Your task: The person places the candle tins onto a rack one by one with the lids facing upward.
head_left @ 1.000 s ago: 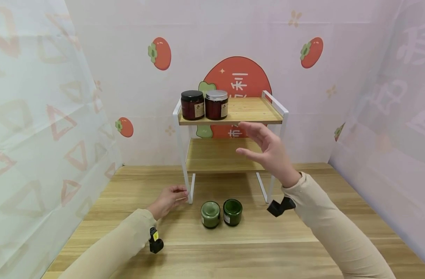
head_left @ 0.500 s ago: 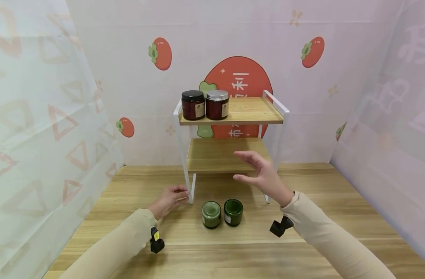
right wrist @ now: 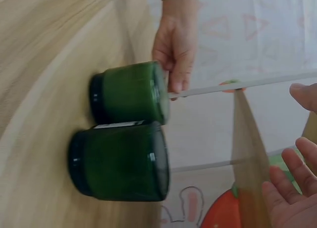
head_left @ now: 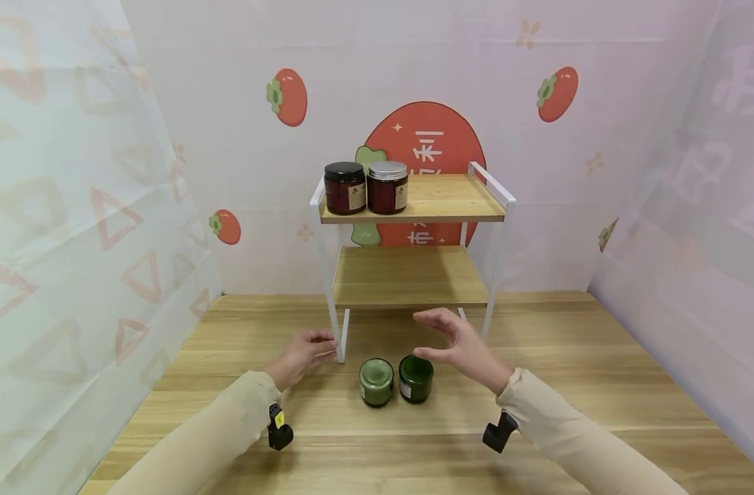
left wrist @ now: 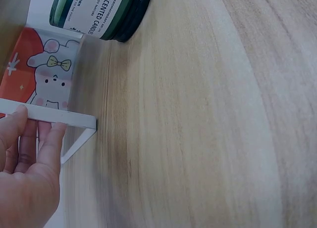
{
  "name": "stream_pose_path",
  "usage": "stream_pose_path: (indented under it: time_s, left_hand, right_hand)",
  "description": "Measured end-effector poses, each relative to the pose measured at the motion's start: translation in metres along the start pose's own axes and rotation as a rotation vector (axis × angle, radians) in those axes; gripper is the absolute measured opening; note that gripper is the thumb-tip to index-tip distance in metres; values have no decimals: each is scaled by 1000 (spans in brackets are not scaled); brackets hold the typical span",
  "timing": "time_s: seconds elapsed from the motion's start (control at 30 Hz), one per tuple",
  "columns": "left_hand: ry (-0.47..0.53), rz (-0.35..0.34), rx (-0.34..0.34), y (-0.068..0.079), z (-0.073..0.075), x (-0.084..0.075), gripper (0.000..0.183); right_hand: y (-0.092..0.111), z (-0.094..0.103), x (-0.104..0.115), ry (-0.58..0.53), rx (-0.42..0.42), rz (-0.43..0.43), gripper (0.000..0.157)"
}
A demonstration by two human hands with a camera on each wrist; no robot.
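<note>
My left hand (head_left: 303,354) pinches the lower front left leg (left wrist: 74,119) of a shelf rack (head_left: 411,275), with the thumb and fingertips on the white bar. Off the tabletop, my right hand (head_left: 460,347) holds nothing; its thumb and fingers are apart in a C shape, just behind and right of the dark green candle jar (head_left: 416,381). Beside that jar is a lighter green candle jar (head_left: 376,381). Both stand on the table in front of the rack, bases up. One green jar's label (left wrist: 94,13) reads "SCENTED CANDLE" in the left wrist view.
On the rack's top board, at its left end, are two dark red jars: one with a black lid (head_left: 345,192), one with a silver lid (head_left: 387,192). A wood-grain table (head_left: 414,454) lies below. Printed cloth walls (head_left: 228,137) stand behind and at both sides.
My right hand has come down from near the top board to just above the dark green candle jar, its fingers still apart. The left hand stays on the rack's leg.
</note>
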State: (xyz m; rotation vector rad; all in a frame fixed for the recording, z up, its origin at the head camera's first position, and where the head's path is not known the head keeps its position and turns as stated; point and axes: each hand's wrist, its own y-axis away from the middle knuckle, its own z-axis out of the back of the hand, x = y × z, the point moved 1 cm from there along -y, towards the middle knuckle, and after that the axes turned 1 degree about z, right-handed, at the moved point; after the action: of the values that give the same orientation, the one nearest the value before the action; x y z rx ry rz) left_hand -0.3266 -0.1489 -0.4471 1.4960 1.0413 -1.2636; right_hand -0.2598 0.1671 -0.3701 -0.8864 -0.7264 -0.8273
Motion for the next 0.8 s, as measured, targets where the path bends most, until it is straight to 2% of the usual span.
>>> stream_pose_path:
  time_s: [0.3,0.8]
  left_hand:
    - [0,-13,17,1,0,-1,9]
    - [6,-8,18,1,1,-1,10]
  right_hand:
    - [6,-10,-23,0,42,-143,56]
    - [17,-15,-52,-45,111,-186,64]
